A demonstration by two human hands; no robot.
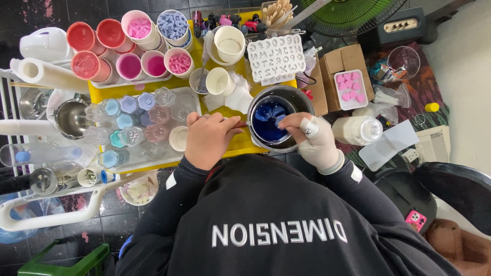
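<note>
Red and pink cups (117,48) upper left, white letter mould (276,57), heart mould (350,89) on cardboard box (335,61), green fan (353,13), white bottle (358,130), pink phone (416,220).

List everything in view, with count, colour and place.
metal pot: one, silver, holding blue liquid, centre of the yellow table
letter mould: one, white, behind the pot
cups of wax: about nine, red, pink, lilac, back left
small moulds: many, clear with blue and pink fills, on a tray at left
wooden sticks: a bunch, tan, back centre
heart mould: one, white with pink hearts, on a cardboard box at right
bottle: one, cream, right
fan: one, green, back right
left hand: bare, beside the pot
right hand: wrapped in white, over the pot
</note>
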